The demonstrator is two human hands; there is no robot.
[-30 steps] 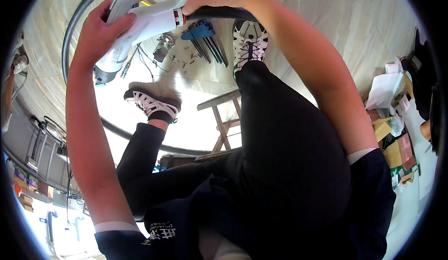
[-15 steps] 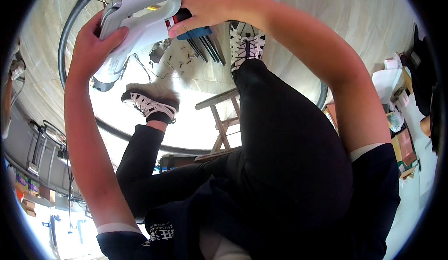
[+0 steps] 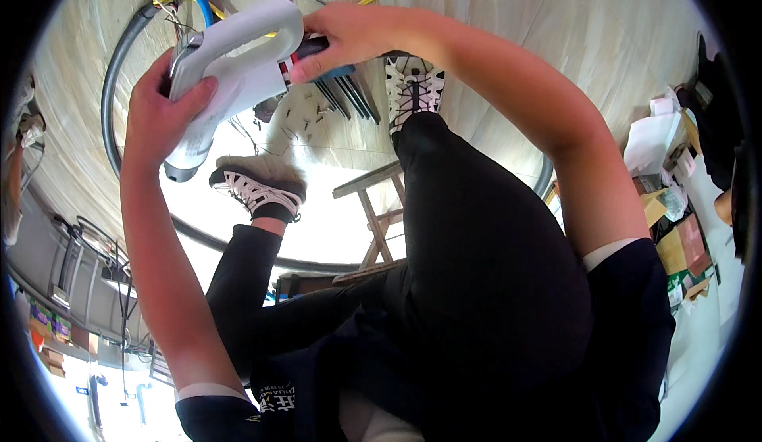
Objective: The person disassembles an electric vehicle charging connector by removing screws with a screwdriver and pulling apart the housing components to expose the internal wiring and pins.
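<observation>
My left hand (image 3: 163,117) grips a white plastic housing (image 3: 238,85) with a long looped handle, its thumb pressed on the near face and its fingers round the metal-edged left side. My right hand (image 3: 345,37) is closed round a black and red fitting (image 3: 311,46) at the housing's right end, partly hidden by the fingers. Just beyond the housing lie blue and yellow cables (image 3: 205,5) with thin loose wires. A blue-topped hex key set (image 3: 348,97) rests on the floor beyond my hands, near small scattered parts (image 3: 305,121).
A thick grey hose (image 3: 113,85) curves over the floor at left. A wooden folding stool (image 3: 369,181) stands between my legs, near my shoes (image 3: 413,85). Cardboard and paper clutter (image 3: 671,244) lines the right side; racks and cables (image 3: 87,275) are at lower left.
Both hands and the housing have shifted lower and a little left in the view, both still holding on. More of the yellow cable beyond them shows.
</observation>
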